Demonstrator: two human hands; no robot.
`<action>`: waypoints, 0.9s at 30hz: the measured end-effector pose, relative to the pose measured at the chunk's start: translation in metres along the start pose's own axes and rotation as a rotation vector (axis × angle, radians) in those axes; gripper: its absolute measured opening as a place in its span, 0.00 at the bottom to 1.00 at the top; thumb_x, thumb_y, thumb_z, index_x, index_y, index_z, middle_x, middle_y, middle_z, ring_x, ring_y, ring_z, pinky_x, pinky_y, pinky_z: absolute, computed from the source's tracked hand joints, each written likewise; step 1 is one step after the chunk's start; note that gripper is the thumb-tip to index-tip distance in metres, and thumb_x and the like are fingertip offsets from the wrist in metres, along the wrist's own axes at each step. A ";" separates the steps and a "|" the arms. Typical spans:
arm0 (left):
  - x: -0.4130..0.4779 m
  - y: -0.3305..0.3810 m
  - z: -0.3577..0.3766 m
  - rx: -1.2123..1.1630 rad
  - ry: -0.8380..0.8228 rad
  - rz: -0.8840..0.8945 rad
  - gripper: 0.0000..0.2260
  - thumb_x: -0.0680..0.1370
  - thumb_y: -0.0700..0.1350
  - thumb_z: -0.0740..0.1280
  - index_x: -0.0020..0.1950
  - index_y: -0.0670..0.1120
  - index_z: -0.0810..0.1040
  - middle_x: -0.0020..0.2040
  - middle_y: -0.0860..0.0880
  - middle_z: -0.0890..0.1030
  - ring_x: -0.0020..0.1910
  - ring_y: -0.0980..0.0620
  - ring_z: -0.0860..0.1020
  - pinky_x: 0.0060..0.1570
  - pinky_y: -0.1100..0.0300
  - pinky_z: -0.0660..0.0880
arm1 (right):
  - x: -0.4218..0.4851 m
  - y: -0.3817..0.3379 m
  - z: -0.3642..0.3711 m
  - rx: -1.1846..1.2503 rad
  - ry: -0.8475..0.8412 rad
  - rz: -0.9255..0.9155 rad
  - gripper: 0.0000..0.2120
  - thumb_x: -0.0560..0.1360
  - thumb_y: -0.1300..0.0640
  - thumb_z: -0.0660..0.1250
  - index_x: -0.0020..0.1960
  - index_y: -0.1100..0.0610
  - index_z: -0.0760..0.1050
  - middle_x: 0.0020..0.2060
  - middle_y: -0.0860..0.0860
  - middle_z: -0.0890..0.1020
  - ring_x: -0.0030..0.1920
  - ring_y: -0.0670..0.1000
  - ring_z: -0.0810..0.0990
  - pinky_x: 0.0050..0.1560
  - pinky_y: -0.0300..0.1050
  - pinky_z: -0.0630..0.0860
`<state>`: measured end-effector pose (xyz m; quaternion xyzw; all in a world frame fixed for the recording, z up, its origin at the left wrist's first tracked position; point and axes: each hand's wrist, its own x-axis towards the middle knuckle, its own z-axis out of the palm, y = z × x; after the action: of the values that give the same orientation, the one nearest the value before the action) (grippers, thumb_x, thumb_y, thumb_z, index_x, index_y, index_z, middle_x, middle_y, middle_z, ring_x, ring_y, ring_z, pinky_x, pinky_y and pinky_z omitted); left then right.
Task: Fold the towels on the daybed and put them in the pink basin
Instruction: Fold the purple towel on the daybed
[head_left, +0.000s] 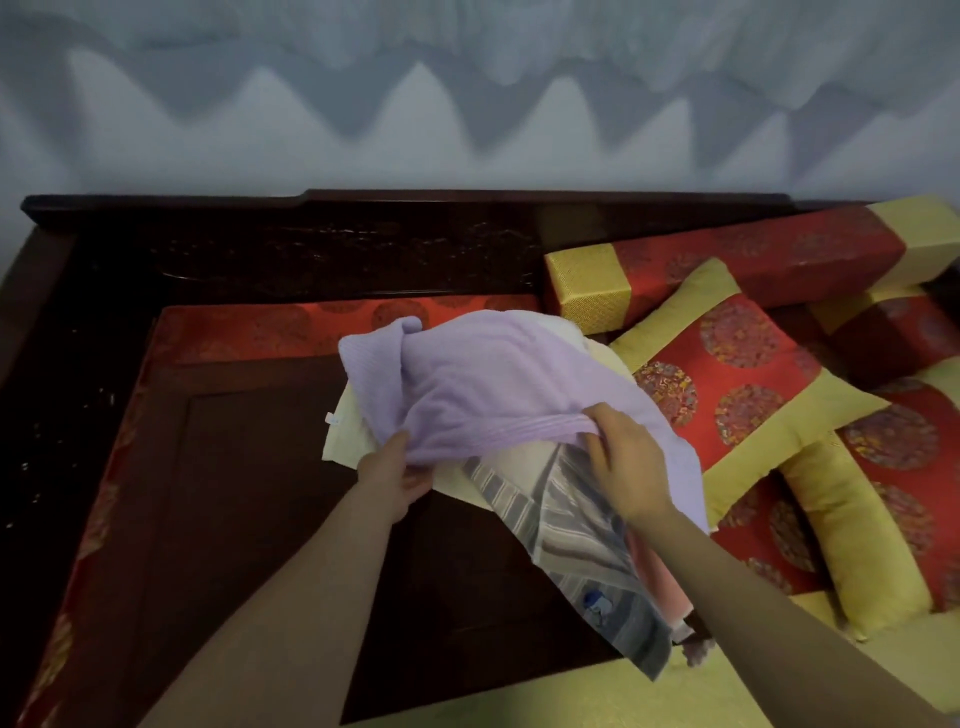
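Now, on the dark wooden daybed (249, 519), with red-and-gold cushions (737, 374) at three o'clock, the lavender towel (498, 379) tops a striped towel (571, 530); the left hand (400, 478) pinches its seven-o'clock edge, and the right hand (628, 462) grips its five-o'clock hem.

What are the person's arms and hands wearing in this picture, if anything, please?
Nothing that shows. The left hand and right hand are bare: no gloves, rings or watch visible. The left forearm and right forearm are bare too, with no sleeve in view down to the picture's edge.
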<state>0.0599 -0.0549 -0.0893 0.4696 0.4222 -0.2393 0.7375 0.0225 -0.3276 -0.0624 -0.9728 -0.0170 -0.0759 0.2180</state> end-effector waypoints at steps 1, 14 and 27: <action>0.007 0.000 0.002 -0.087 0.037 -0.015 0.21 0.72 0.46 0.71 0.61 0.39 0.74 0.57 0.37 0.79 0.50 0.40 0.80 0.38 0.51 0.79 | 0.000 0.001 -0.002 0.010 -0.001 -0.013 0.15 0.76 0.49 0.52 0.52 0.54 0.73 0.44 0.52 0.81 0.43 0.55 0.77 0.40 0.51 0.74; -0.031 0.102 -0.001 -0.182 -0.127 0.284 0.11 0.78 0.39 0.61 0.42 0.45 0.82 0.52 0.44 0.82 0.45 0.48 0.80 0.43 0.58 0.78 | -0.034 0.047 -0.017 -0.383 -0.174 0.286 0.21 0.62 0.57 0.72 0.55 0.53 0.77 0.50 0.52 0.81 0.53 0.58 0.78 0.51 0.53 0.69; -0.126 0.095 -0.120 0.038 -0.121 0.534 0.13 0.78 0.47 0.63 0.60 0.46 0.78 0.55 0.46 0.83 0.51 0.51 0.82 0.45 0.56 0.82 | -0.016 0.025 -0.072 0.001 0.254 0.412 0.18 0.66 0.52 0.59 0.46 0.58 0.83 0.39 0.61 0.84 0.41 0.64 0.80 0.38 0.49 0.74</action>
<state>0.0171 0.0889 0.0399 0.5630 0.2343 -0.0720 0.7892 -0.0018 -0.3808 -0.0115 -0.9384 0.2094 -0.1514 0.2296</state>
